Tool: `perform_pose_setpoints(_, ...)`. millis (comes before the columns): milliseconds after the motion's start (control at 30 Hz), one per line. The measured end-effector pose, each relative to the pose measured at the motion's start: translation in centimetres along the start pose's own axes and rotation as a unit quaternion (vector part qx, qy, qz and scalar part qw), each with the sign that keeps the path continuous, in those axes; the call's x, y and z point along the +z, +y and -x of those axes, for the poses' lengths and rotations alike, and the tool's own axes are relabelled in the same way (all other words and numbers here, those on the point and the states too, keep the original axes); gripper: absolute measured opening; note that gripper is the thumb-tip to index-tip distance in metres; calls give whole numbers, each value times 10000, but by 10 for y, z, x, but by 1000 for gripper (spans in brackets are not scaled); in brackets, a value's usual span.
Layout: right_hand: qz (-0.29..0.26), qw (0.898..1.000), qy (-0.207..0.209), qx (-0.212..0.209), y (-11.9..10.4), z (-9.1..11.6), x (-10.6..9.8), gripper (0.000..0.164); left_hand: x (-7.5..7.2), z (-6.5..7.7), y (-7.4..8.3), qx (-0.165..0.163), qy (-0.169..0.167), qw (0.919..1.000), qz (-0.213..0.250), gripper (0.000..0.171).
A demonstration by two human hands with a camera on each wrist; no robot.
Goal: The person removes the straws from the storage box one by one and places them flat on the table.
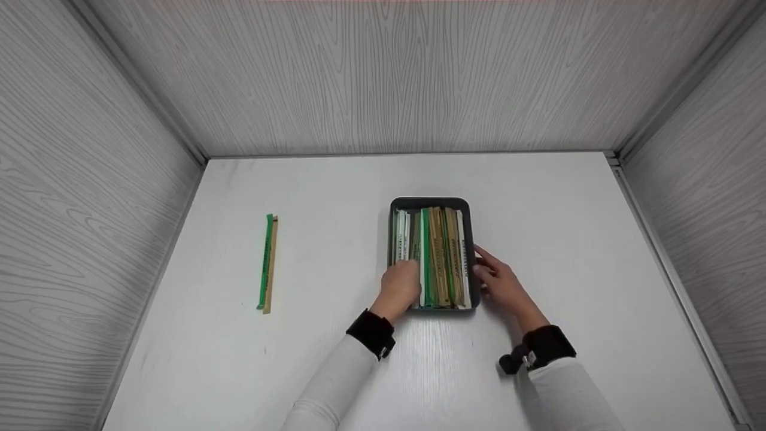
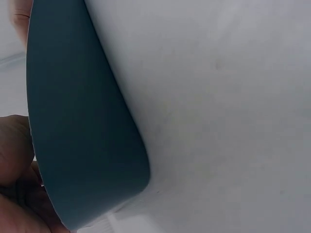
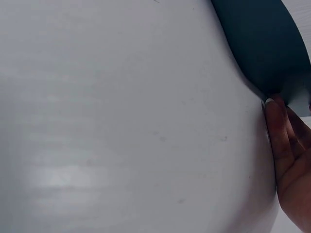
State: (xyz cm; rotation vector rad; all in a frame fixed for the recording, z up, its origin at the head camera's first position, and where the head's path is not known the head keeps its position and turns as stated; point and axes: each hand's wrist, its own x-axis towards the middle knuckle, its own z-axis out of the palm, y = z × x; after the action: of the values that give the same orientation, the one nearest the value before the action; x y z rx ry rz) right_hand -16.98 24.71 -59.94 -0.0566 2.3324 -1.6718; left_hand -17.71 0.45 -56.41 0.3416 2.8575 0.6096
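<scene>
A dark rectangular tray (image 1: 429, 202) holds several long, slim printed packets (image 1: 440, 257), white, green and brown, lying side by side. My left hand (image 1: 400, 288) reaches over the tray's near left corner, fingers curled down among the packets there. Its fingertips are hidden, so I cannot tell whether it pinches a packet. In the left wrist view the tray's outer wall (image 2: 87, 116) stands in front of those fingers. My right hand (image 1: 502, 287) rests against the tray's right side. In the right wrist view its fingers (image 3: 278, 128) extend to the tray's lower edge, a fingertip touching it.
To the left on the white table (image 1: 335, 197) lie a green packet (image 1: 265, 263) and a brown packet (image 1: 271, 269), side by side and lengthwise. Grey wood-grain panels (image 1: 383, 78) rise at the back and both sides. Black bands with cameras sit on both wrists.
</scene>
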Motion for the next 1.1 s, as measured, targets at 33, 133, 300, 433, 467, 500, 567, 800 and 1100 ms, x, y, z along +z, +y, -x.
perform_pose_setpoints(33,-36,10000,-18,15,0,0,0,55,0,0,1,5,-16,10000,-18,21)
perform_pose_setpoints(133,-186,9997,-104,77,-1,-1,0,55,-1,0,3,18,-33,10000,-57,23)
perform_pose_setpoints(300,-307,9992,-212,155,-15,5,-2,55,-4,1,4,24,-71,9999,-73,26)
perform_pose_setpoints(433,-190,9994,-248,158,-33,12,-2,55,-5,1,3,-53,-99,9999,26,22)
perform_pose_setpoints(467,-171,9994,-248,152,-35,13,-1,54,-6,1,2,-75,-97,9999,57,22)
perform_pose_setpoints(500,-168,9994,-246,155,-36,13,-1,54,-6,1,2,-96,-95,9999,75,21)
perform_pose_setpoints(567,-186,9994,-252,163,-35,13,-1,54,-7,1,2,-128,-138,9998,97,19)
perform_pose_setpoints(800,-268,9994,-161,158,-9,2,-1,55,-11,2,2,-120,-10,9994,327,13)
perform_pose_setpoints(1100,-133,9999,-69,-10,2,-2,0,54,-29,6,-4,-170,253,9951,939,15)
